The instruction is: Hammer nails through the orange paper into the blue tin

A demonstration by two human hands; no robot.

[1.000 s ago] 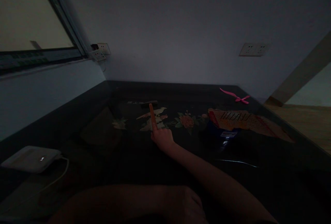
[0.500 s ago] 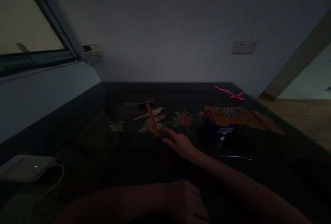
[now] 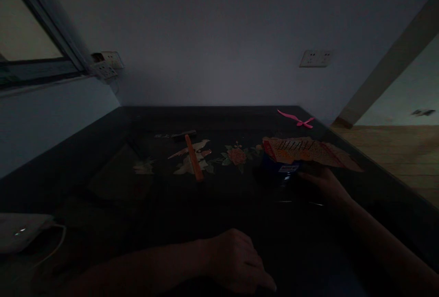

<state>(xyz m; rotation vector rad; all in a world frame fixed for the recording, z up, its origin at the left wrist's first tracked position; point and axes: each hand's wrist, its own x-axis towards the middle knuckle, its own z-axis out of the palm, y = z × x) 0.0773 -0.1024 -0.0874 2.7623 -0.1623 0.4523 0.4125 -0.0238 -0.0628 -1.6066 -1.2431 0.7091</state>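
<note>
Blue box (image 3: 279,165): 1 pc., the landmark; on dark glossy table (image 3: 212,214), R of ctr., pale label on near side.

Patterned paper (image 3: 317,153): 1 sht., red/orange print; lies over top of blue box & runs out past its R side. Row of thin dark sticks (image 3: 295,145) on it, laid roughly parallel, over the box.

R hand (image 3: 324,181): just R of blue box, at near edge of paper. Thumb twd. box; other fingers in shadow/partly under paper. Grip width & contact w/ box or paper: can't tell.

L hand (image 3: 240,260): nr. side of table, in front of & L of blue box. Fingers curled in, narrow grip; inside of palm hidden, contents can't tell.

Hammer (image 3: 194,159): 1 pc., orange handle, dark head; well L of blue box, lying w/ head at far end, handle end twd. viewer, across bird-&-flower print.

Pink ribbon (image 3: 300,122): 1 pc., knotted; behind blue box, slightly R, nr. table's far R corner.

White device (image 3: 22,232): 1 pc., w/ white cable (image 3: 61,237); far L of blue box, nr. side, partly out of view.
</note>
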